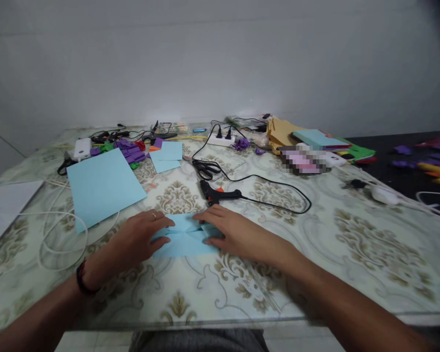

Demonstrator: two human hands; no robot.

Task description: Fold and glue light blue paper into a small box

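A light blue sheet of paper [185, 247] lies partly folded on the table in front of me, with creases running toward its middle. My left hand [143, 237] grips its left end, thumb below and fingers above. At the right end, my right hand [225, 230] holds a raised fold of the paper between thumb and fingers. Just beyond the paper lies a black glue gun [220, 193], its cord looping off to the right. A larger blue sheet [104, 186] rests beyond my left hand.
Scissors [207, 168] lie behind the glue gun, near a white power strip [222, 141] with plugs. Purple paper pieces [128, 151] and small blue sheets [168, 154] sit at the back left. A white cable [64, 249] coils on the left. Paper packs [319, 139] are piled back right.
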